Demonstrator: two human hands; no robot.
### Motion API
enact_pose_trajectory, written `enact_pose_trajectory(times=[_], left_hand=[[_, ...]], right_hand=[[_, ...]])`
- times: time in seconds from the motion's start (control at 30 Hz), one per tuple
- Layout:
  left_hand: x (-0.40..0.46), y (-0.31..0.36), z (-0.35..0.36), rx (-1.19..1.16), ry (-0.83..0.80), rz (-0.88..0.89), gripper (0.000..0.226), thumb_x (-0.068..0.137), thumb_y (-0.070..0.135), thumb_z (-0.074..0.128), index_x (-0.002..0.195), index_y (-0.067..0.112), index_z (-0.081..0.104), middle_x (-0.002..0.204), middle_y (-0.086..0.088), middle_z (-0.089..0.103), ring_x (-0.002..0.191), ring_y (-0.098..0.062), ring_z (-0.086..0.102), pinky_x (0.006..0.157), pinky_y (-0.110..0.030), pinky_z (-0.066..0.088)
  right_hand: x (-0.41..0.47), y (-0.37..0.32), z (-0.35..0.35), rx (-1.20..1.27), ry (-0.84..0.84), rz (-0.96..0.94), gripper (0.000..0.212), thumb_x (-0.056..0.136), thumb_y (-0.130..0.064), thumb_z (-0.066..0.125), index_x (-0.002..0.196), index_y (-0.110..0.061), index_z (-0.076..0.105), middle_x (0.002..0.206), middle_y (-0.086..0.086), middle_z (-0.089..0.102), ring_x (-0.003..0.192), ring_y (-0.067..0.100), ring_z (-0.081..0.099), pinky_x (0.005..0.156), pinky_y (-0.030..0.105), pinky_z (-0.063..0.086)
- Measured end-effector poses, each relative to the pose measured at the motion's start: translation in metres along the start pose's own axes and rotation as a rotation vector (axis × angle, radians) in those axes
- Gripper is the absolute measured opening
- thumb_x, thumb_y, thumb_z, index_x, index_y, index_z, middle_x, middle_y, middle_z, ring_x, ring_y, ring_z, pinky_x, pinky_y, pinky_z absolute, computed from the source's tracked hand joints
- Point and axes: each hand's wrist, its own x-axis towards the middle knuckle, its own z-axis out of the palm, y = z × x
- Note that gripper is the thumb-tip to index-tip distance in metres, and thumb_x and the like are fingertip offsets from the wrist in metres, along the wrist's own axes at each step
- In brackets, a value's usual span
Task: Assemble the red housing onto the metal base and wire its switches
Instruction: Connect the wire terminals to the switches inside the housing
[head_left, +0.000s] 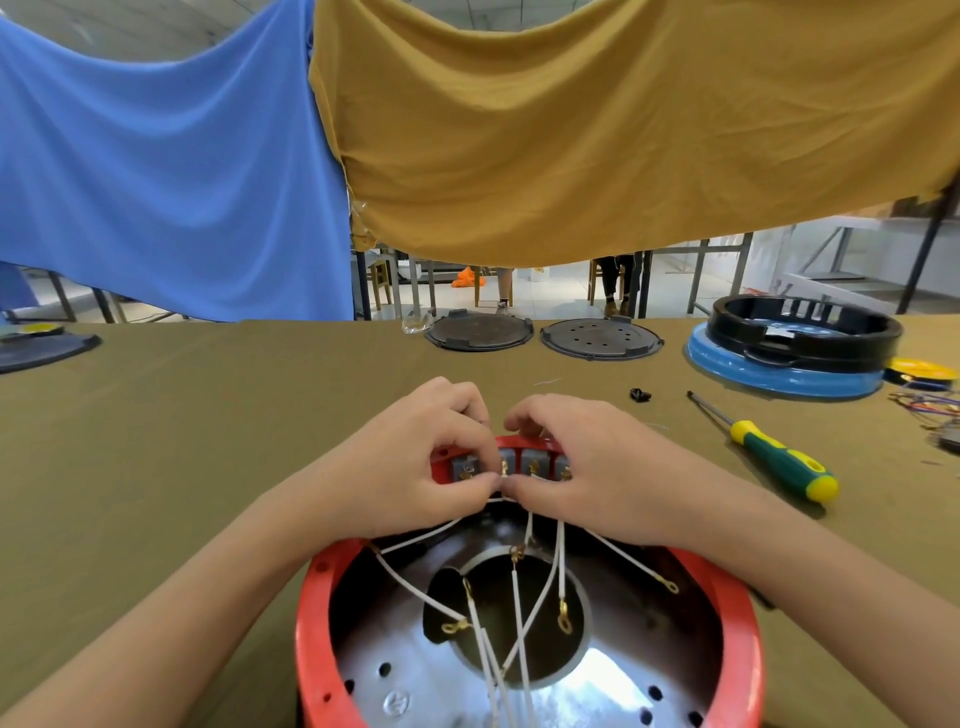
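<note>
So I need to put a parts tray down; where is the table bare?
Bare cloth lies left of the red housing and left hand, up to the dark disc at the far left edge. Right is crowded: screwdriver, blue ring, loose wires.

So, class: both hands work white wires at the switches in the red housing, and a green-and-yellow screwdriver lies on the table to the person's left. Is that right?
Not quite. The head view shows the screwdriver to the person's right. Both the left hand and the right hand do work the white wires at the switches in the red housing.
</note>
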Motion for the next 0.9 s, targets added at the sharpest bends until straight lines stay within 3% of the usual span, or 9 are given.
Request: enact_pose_trajectory(times=[0.23, 0.47, 0.7, 0.9], left_hand=[[0.0, 0.002, 0.0, -0.014, 0.001, 0.013, 0.007, 0.087, 0.023, 0.073, 0.08, 0.024, 0.075, 0.082, 0.012, 0.055, 0.091, -0.007, 0.048, 0.079, -0.016, 0.037], [0.0, 0.003, 0.0, -0.023, 0.001, 0.006, 0.008, 0.087, 0.025, 0.073, 0.08, 0.022, 0.075, 0.082, 0.011, 0.055, 0.091, -0.007, 0.048, 0.078, -0.017, 0.037], [0.0, 0.003, 0.0, -0.038, 0.001, -0.01, 0.008, 0.087, 0.026, 0.071, 0.079, 0.024, 0.075, 0.083, 0.01, 0.056, 0.091, -0.009, 0.048, 0.079, -0.023, 0.041], [0.0, 0.003, 0.001, -0.043, 0.008, -0.009, 0.008, 0.087, 0.025, 0.072, 0.079, 0.024, 0.074, 0.083, 0.008, 0.057, 0.091, -0.01, 0.049, 0.079, -0.028, 0.042]], right_hand=[[-0.004, 0.009, -0.011, 0.203, -0.043, 0.059, 0.049, 0.085, -0.025, 0.067, 0.132, -0.029, 0.055, 0.118, -0.017, 0.06, 0.103, -0.007, 0.058, 0.083, 0.002, 0.044], [-0.006, 0.003, -0.008, 0.07, -0.014, -0.006, 0.048, 0.088, -0.029, 0.064, 0.135, -0.029, 0.051, 0.122, -0.013, 0.062, 0.105, 0.001, 0.059, 0.09, 0.018, 0.049], [-0.003, 0.0, -0.005, 0.019, 0.014, -0.042, 0.045, 0.087, -0.046, 0.066, 0.128, -0.031, 0.055, 0.112, -0.017, 0.061, 0.098, 0.0, 0.057, 0.083, 0.018, 0.049], [0.001, -0.002, -0.003, -0.034, -0.021, -0.021, 0.037, 0.088, -0.048, 0.061, 0.121, -0.03, 0.057, 0.107, -0.015, 0.059, 0.094, 0.002, 0.056, 0.081, 0.019, 0.05]])
